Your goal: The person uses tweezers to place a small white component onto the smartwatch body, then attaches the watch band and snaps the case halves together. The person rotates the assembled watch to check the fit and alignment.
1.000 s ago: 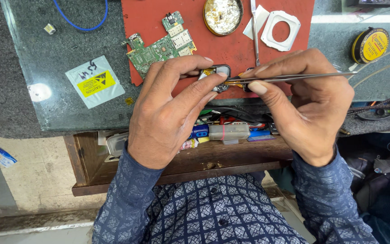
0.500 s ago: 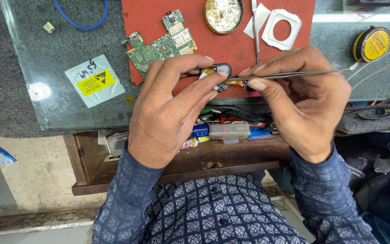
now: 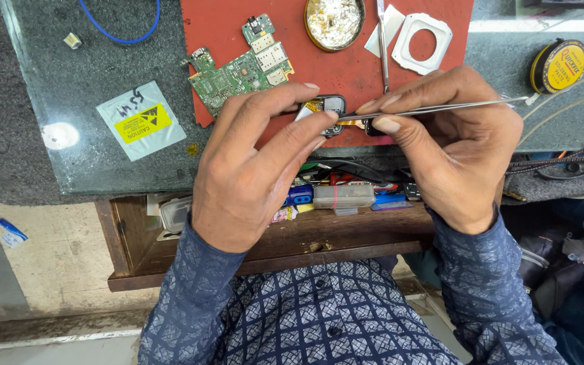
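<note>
Your left hand (image 3: 251,169) pinches a small metal part (image 3: 326,108) at the centre of the frame, over the lower edge of the red mat (image 3: 238,20). Your right hand (image 3: 454,142) is clamped on tweezers (image 3: 434,108), whose tip touches the part. A green board (image 3: 238,67) lies on the mat just above your left fingers. A solder spool (image 3: 559,65) sits on the glass surface (image 3: 55,67) at upper right.
</note>
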`<state>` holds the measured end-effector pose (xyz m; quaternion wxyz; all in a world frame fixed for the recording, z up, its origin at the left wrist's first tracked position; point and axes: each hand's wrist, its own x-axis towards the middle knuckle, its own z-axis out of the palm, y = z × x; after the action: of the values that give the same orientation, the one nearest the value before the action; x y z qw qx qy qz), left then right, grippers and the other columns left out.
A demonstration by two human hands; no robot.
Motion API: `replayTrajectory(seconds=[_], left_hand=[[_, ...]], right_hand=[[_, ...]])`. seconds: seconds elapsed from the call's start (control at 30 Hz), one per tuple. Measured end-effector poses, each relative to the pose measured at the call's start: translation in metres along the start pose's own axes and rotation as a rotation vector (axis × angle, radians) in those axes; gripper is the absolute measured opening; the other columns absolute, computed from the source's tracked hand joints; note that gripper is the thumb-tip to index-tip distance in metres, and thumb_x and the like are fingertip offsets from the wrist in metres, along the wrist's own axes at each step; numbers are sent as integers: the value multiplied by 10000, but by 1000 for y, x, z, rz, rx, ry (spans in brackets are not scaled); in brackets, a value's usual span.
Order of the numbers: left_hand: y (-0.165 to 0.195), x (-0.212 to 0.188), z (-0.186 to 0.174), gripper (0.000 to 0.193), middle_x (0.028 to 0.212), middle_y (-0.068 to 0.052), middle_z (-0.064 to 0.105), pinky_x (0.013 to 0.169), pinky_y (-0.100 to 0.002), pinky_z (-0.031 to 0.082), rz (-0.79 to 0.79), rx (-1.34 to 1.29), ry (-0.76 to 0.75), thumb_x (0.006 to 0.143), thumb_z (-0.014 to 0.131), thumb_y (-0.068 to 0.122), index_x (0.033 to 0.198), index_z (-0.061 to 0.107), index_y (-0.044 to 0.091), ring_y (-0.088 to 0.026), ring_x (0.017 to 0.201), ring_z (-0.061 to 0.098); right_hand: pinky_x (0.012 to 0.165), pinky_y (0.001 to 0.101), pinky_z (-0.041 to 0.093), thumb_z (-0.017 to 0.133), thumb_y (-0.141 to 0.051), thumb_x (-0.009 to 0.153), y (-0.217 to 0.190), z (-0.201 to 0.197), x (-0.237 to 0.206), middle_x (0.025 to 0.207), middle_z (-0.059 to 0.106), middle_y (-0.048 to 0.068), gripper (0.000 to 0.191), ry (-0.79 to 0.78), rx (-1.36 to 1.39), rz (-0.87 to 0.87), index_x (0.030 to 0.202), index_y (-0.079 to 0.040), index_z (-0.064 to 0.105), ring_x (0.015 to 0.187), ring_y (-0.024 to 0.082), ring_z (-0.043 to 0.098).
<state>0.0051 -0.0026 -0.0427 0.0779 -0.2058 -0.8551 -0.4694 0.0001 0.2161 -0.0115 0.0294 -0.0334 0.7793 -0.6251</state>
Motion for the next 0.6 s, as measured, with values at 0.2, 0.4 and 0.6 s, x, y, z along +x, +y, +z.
replayTrajectory(seconds=[0.2, 0.4, 0.6], left_hand=[[4, -5, -2, 403, 1433, -75, 592, 1034, -375, 539, 44, 131, -46, 887, 762, 4, 1279, 737, 99, -275, 1223, 605], [6, -7, 3, 322, 1457, -76, 594, 1042, -361, 549, 36, 181, -38, 944, 727, 52, 1261, 748, 106, -279, 1303, 609], [4, -5, 6, 295, 1441, -63, 610, 1008, -329, 563, 40, 196, -18, 960, 731, 81, 1249, 764, 133, -254, 1274, 620]], right_hand=[[945, 305, 632, 677, 71, 1030, 5, -5, 0, 1088, 692, 141, 104, -16, 15, -40, 1073, 44, 586, 1043, 204, 742], [895, 295, 640, 693, 49, 1023, 8, -9, 2, 1078, 691, 152, 112, -26, -12, -67, 1073, 54, 593, 1020, 203, 745], [853, 292, 642, 705, 51, 986, 12, -9, 3, 1045, 699, 165, 123, -5, -35, -59, 1048, 67, 600, 1008, 207, 744]])
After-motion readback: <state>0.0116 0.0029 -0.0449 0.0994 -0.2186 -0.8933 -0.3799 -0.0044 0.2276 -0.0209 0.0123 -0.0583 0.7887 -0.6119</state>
